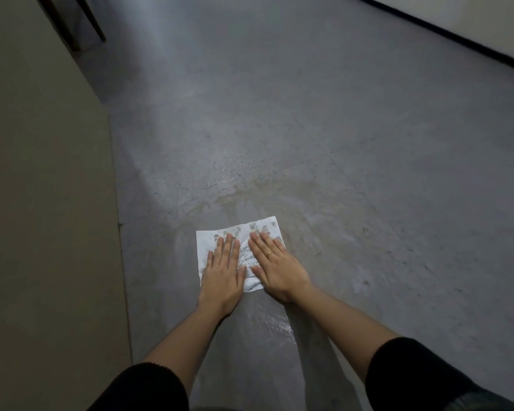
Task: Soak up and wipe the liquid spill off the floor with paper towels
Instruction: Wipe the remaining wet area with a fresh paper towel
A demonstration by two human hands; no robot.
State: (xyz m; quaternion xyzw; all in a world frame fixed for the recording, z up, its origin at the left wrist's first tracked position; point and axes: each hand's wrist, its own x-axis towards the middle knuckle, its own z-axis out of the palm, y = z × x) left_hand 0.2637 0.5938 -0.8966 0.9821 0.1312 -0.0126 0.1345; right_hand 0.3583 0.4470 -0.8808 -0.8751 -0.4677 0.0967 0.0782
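A white paper towel [211, 237] lies flat on the grey floor, dotted with damp grey patches along its far edge and middle. My left hand [222, 271] presses flat on its left half, fingers together and extended. My right hand [275, 265], with a ring on one finger, presses flat on the right half. Neither hand grips the towel; both palms rest on it. A wet brownish film of liquid [267, 194] spreads on the floor just beyond the towel and to its right, and a shiny wet streak [276, 324] lies between my forearms.
A beige wall or panel [42, 203] runs along the left. Dark furniture legs [72, 28] stand at the far left. A dark baseboard [457, 34] crosses the far right. Grey floor [368, 114] stretches ahead.
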